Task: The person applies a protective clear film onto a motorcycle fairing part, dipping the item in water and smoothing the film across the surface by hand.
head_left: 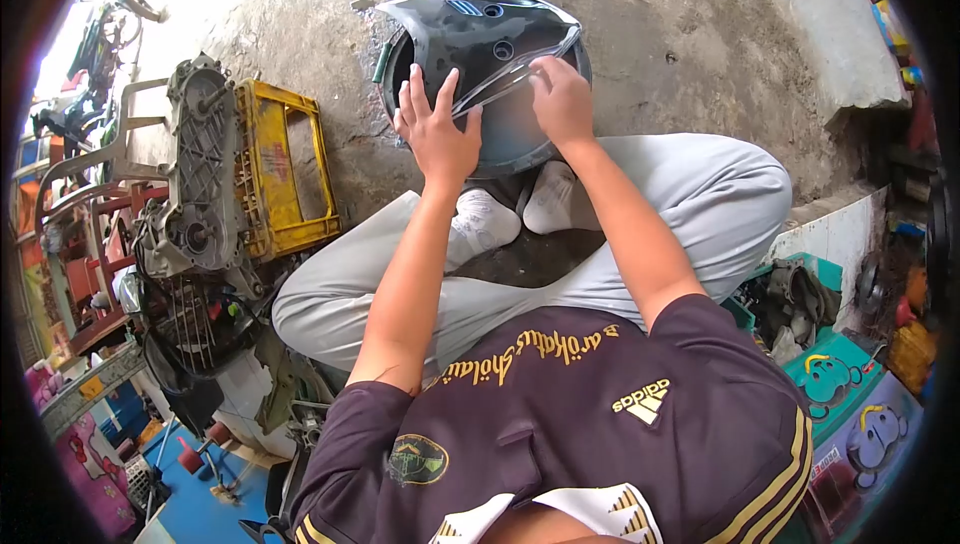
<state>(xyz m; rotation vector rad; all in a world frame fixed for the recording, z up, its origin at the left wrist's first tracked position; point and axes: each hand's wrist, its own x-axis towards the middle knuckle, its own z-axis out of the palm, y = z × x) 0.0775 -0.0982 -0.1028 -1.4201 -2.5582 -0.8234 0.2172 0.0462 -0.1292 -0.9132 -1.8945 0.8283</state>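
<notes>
A glossy black motorcycle fairing panel, with a pale pointed tip and round holes, lies tilted over a round dark basin of cloudy water. My left hand rests against the panel's left part, its fingers spread and the thumb near the lower edge. My right hand has curled fingers closed on the panel's lower right edge, beside shiny wet streaks. The panel's underside is hidden. A green object sits at the basin's left rim.
My crossed legs and socked feet border the basin on rough concrete. A yellow crate and a grey metal engine casing stand at left. At right are a teal box with parts and a concrete ledge.
</notes>
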